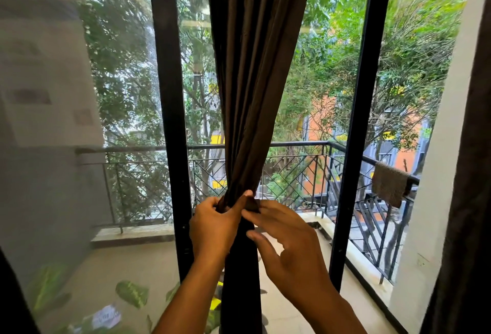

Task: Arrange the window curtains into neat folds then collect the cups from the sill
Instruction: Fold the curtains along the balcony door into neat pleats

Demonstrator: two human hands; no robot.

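Risk of the neat folds slipping apart: dark brown pleated fabric curtain (247,89) hanging before the black window frame (170,94), gathered at the waist, left hand (212,223) clamped around it, right hand (287,243) pinching a dark tie band (252,204); no cups visible.
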